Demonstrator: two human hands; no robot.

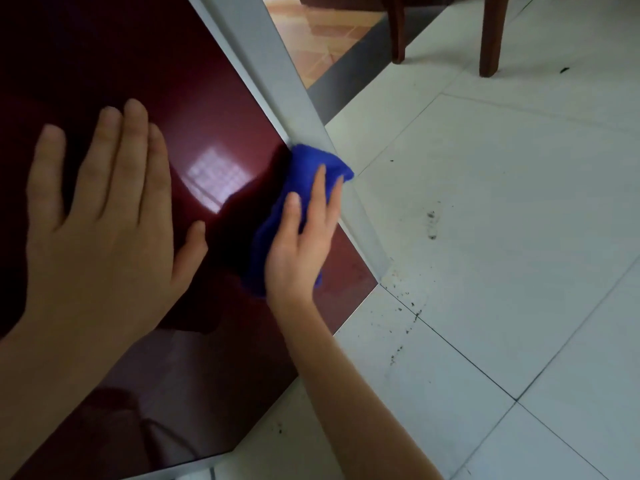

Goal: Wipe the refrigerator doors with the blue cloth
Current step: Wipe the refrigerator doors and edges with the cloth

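Note:
The glossy dark red refrigerator door (180,98) fills the left half of the view, reaching down to the floor. My left hand (100,220) lies flat on the door with straight, spread fingers. The bunched blue cloth (308,168) sits against the door's right edge, low down, where the door meets a grey side panel (277,64). My right hand (301,240) presses the cloth against the door with straight fingers. Part of the cloth is hidden under that hand.
White floor tiles (502,237) spread to the right, with dark specks of dirt near the refrigerator's bottom corner. Two brown wooden chair legs (491,36) stand at the top right. A grey threshold and orange tiles lie beyond the side panel.

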